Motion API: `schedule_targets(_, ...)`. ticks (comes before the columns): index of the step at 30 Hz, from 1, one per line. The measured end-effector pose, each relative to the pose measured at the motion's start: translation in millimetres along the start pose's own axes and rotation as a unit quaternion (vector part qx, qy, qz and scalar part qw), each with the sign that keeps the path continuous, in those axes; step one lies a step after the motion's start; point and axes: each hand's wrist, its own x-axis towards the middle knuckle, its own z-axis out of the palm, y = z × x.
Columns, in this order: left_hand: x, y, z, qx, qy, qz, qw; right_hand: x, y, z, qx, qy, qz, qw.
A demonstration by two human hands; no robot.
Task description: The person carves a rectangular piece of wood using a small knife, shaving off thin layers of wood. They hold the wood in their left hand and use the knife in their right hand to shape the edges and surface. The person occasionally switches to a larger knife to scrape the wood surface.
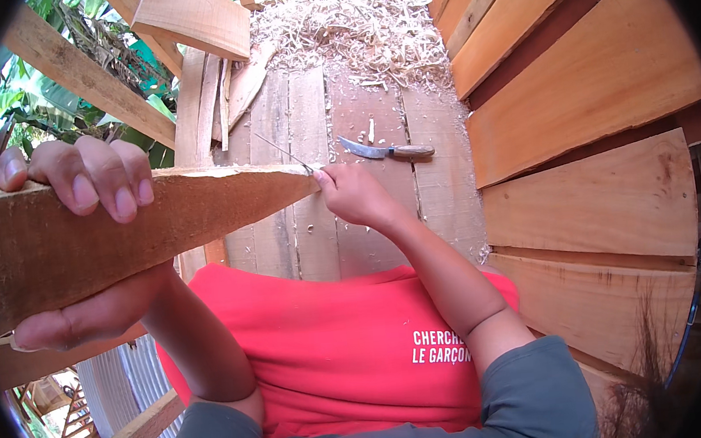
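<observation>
My left hand (96,177) is wrapped round a thick wooden board (121,237), fingers over its upper edge and thumb below. The board tapers to a point on the right, and its upper edge looks pale and freshly cut. At that pointed end is my right hand (357,192), closed with the thumb toward the wood. From it a thin dark blade-like tool (283,152) sticks out to the upper left; its grip is hidden in the hand. Beyond, a curved knife (386,149) with a wooden handle lies on the plank floor (353,248).
Curly wood shavings (353,38) are heaped at the far end. Wide boards (585,60) line the right side. A wood block (191,21) and split offcuts (213,98) stand at the back left. Red cloth (318,328) covers my lap. Slanted rails (88,75) edge the left side.
</observation>
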Motion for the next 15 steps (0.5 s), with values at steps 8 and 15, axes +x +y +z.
schedule_targets(8, 3, -10, 13, 0.000, 0.094, 0.003, 0.996, 4, 45, 22, -0.089, 0.025, 0.039, 0.995)
schedule_targets(15, 1, -2, 18, 0.095, 0.053, -0.053, 0.993, 0, 33, 13, 0.103, -0.001, 0.003, 0.995)
